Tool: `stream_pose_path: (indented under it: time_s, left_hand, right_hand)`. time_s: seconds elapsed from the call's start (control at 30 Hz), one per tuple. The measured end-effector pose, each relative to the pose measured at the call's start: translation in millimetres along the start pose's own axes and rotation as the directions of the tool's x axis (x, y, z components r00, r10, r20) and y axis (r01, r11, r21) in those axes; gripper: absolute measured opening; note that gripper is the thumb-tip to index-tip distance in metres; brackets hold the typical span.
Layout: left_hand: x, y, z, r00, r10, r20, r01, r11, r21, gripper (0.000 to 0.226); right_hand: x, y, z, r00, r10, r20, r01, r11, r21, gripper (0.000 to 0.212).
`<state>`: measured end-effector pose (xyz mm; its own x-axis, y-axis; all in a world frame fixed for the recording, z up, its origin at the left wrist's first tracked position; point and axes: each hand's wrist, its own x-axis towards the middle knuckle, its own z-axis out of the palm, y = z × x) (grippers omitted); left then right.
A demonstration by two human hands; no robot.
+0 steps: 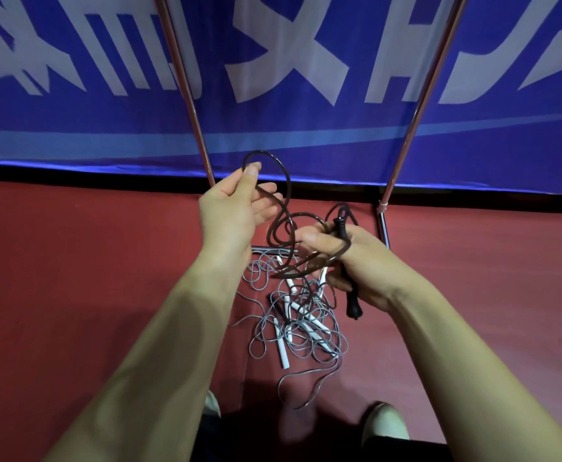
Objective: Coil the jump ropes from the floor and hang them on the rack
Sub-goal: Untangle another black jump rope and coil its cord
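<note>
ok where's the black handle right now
Head view, right of centre: the black handle is gripped in the right hand, above the grey rope tangle.

2 bare forearms (159,345); 2 pale shoes (384,423) under dark trousers (406,451)

Blue banner (273,128): big white characters, cropped, unreadable.

light: even indoor light is falling from above | shadow: soft dark patch is pooling on the floor (72,261) at bottom | glare: rack poles (423,95) are glinting | edges: banner (72,135) is bowing, blurring
</note>
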<state>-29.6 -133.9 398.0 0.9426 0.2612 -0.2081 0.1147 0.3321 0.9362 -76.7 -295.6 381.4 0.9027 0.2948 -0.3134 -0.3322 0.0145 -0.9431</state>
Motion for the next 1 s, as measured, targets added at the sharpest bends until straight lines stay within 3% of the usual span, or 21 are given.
stream_pose_path:
  time_s: [0.2,0.37,0.47,0.53,0.63,0.7,0.8,0.87,1.0]
  left_hand:
    - [-7.3,-3.7,7.6,0.999,0.033,0.004,-0.033,0.999,0.035,0.025]
    - [-1.5,-8.2,11.3,0.989,0.053,0.138,-0.068,0.992,0.109,0.026]
    - [6.3,-16.1,3.8,0.955,-0.116,0.272,0.067,0.981,0.183,0.039]
    - [3.1,-26.0,-1.6,0.893,-0.258,0.368,0.149,0.942,0.3,0.04]
    - [-1.2,-35.1,0.2,0.873,-0.325,0.364,0.186,0.911,0.367,0.027]
    - [-1.4,-31.0,4.5,0.895,-0.312,0.32,0.235,0.937,0.257,0.029]
    - [0.5,-18.6,10.1,0.879,-0.376,0.292,0.389,0.921,0.016,0.026]
    - [-1.0,-15.5,11.7,0.847,-0.421,0.324,0.452,0.892,-0.023,0.027]
    - [-6.3,-14.3,15.5,0.856,-0.369,0.362,0.401,0.916,-0.014,0.029]
  right_hand:
    - [0.9,-1.8,7.8,0.994,-0.085,-0.065,0.078,0.992,-0.1,0.01]
    - [5.6,-1.0,12.7,0.949,-0.234,-0.21,0.211,0.97,-0.124,0.02]
    - [7.4,-6.3,6.7,0.93,-0.209,-0.302,0.228,0.973,0.027,0.017]
    - [6.1,-10.0,5.3,0.941,-0.177,-0.287,0.217,0.97,0.113,0.016]
    - [6.0,-11.2,5.0,0.935,-0.177,-0.307,0.225,0.966,0.13,0.013]
    - [7.0,-7.9,-0.1,0.922,-0.215,-0.322,0.238,0.971,0.035,0.011]
    - [7.9,2.1,-8.2,0.936,-0.273,-0.224,0.204,0.936,-0.288,0.016]
    - [7.9,9.7,-6.8,0.96,-0.227,-0.166,0.138,0.895,-0.425,0.022]
    - [7.2,10.2,-3.9,0.949,-0.259,-0.18,0.128,0.839,-0.529,0.015]
